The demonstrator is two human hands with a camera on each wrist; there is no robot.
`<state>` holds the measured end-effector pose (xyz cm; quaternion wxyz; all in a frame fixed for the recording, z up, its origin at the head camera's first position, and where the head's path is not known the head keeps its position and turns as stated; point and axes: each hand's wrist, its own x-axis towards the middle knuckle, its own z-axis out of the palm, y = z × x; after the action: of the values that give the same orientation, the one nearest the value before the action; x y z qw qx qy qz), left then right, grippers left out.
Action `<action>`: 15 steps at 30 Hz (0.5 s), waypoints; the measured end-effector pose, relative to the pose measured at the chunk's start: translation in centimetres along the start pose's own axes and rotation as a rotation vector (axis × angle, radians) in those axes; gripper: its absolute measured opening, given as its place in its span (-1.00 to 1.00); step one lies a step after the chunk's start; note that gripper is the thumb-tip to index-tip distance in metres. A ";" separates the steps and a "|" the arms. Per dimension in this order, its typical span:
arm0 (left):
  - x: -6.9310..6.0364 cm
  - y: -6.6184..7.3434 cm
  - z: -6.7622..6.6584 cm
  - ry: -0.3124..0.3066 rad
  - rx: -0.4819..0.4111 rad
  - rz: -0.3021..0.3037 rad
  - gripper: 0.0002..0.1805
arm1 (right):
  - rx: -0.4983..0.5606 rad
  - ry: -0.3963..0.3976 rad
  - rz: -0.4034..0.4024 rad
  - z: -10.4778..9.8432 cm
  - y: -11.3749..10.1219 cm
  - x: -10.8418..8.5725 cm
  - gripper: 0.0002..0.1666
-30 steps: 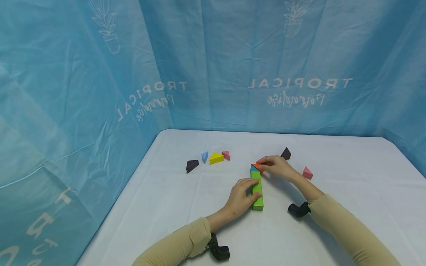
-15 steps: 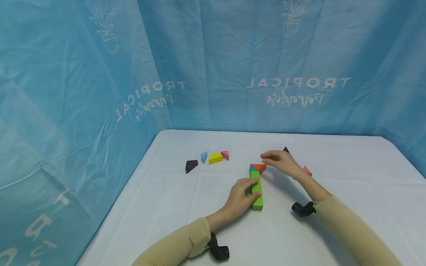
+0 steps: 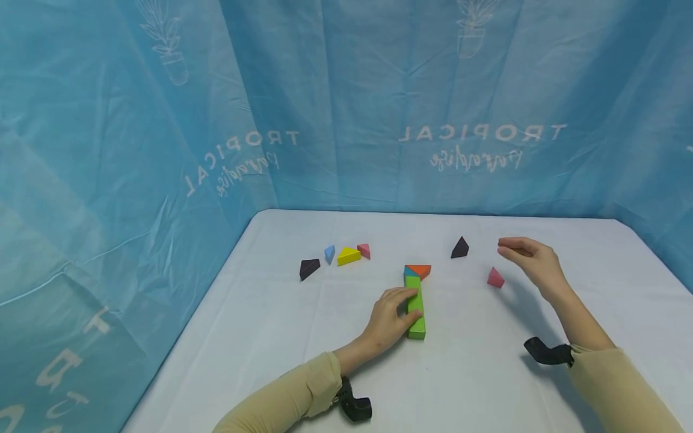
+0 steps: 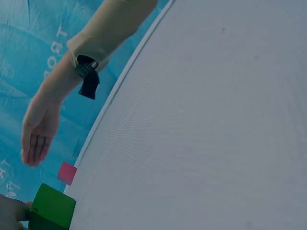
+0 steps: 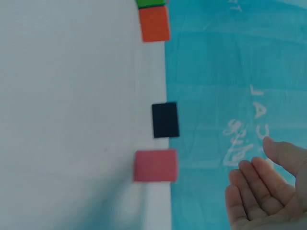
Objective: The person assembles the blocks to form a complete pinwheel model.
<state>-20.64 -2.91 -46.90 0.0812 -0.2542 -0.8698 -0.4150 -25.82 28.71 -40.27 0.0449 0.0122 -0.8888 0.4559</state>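
Note:
My left hand (image 3: 388, 316) holds a long green block (image 3: 415, 325) from its left side, fingertips and thumb on it. At the block's far end lie a small blue triangular block (image 3: 409, 272) and an orange triangular block (image 3: 419, 270), touching each other. My right hand (image 3: 533, 261) hovers above the table at the right, fingers fairly straight, nothing held. A pink block (image 3: 495, 278) lies left of it, and a black triangular block (image 3: 460, 248) farther back. In the right wrist view the palm (image 5: 268, 191) shows, bare, with the pink block (image 5: 156, 166) to its left.
Toward the back left of the white table (image 3: 335, 373) lie a black block (image 3: 310, 269), a light blue one (image 3: 329, 254), a yellow triangular one (image 3: 349, 256) and a pink one (image 3: 364, 250). A blue printed curtain (image 3: 346, 120) stands behind the table and along its sides.
My right hand has let go of the orange block and moved off to the right, past the black and pink blocks. The left hand stays on the green block.

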 end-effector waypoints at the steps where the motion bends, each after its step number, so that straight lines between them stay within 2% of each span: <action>1: 0.0 0.0 0.0 0.002 0.001 0.003 -0.53 | -0.003 0.000 0.014 -0.1 0.3 -0.2 -0.27; 8: 0.1 -0.1 -0.2 0.006 -0.002 0.010 -0.53 | 0.017 -0.038 0.087 0.6 2.1 -0.4 -0.18; 15: -0.1 0.0 -0.2 0.003 0.000 0.014 -0.53 | 0.005 -0.086 0.061 1.5 3.5 -0.3 -0.22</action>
<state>-20.59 -3.05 -46.81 0.0854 -0.2597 -0.8679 -0.4147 -25.79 29.52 -43.95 -0.0075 0.0049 -0.8888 0.4582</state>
